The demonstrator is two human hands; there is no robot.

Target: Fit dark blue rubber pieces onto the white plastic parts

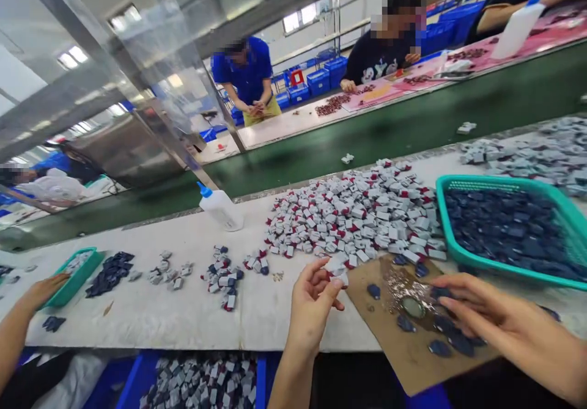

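Pale piece [340,279]: pinched in fingers of your left hand [309,311], left of dark piece [441,293], which your right hand [509,320] pinches above brown board [398,360]; long axes unclear.

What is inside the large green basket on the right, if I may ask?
The large green basket holds a heap of dark blue pieces. Only the top layer shows; the basket's floor and anything buried under that layer are covered.

Right forearm [548,354] cut off by right edge
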